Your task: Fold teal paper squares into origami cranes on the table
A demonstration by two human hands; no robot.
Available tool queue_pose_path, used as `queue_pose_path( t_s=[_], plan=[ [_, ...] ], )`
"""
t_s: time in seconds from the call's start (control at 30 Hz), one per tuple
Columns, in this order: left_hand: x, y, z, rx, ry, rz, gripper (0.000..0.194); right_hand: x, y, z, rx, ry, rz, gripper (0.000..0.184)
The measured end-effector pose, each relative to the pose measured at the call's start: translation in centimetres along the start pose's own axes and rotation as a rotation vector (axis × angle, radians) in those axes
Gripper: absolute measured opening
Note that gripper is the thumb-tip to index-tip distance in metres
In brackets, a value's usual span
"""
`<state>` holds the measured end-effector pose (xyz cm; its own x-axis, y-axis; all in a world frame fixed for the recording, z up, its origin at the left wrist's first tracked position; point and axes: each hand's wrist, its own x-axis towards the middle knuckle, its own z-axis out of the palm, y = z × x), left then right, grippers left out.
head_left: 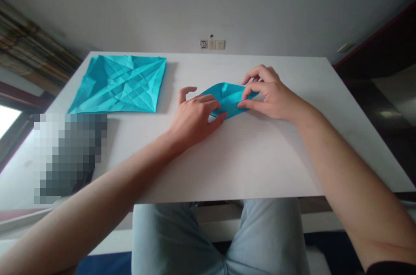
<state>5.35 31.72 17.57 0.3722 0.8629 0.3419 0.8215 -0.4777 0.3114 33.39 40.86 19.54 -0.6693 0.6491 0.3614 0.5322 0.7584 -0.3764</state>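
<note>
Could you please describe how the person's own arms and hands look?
The left hand and right hand are slender and ungloved, with no ring or watch visible. Both forearms are bare; the edge of a black sleeve shows on the right arm, none on the left.

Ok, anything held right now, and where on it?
Yes: the small folded blue paper, held near its two ends, left hand at the left end, right hand pinching the right.

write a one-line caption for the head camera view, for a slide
Both hands hold a small folded piece of blue paper above a white table, a larger creased sheet lying nearby.
</note>
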Motion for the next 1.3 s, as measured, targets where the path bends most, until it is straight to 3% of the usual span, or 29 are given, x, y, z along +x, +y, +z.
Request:
queue_pose_path(
  t_s=[0.37,0.5,0.67,0.97,1.3],
  plan=[
    [0.0,-0.4,0.3,-0.011,0.033,-0.045,0.018,-0.2,-0.9,0.4,0.341,0.001,0.121,0.034],
    [0.1,-0.7,0.2,-0.017,0.019,-0.027,0.017,0.0,-0.9,0.6,0.312,0.022,0.110,0.040],
    [0.4,-1.1,0.4,-0.025,0.009,-0.021,0.023,0.4,-0.5,0.6,0.214,0.060,0.016,0.032],
    [0.5,-1.0,0.4,-0.036,0.014,-0.035,0.028,0.3,-0.6,0.8,0.199,0.078,0.170,0.021],
    [0.4,-0.9,0.3,-0.041,0.027,-0.032,0.029,0.2,0.2,0.8,0.370,0.058,0.259,0.045]
  ],
)
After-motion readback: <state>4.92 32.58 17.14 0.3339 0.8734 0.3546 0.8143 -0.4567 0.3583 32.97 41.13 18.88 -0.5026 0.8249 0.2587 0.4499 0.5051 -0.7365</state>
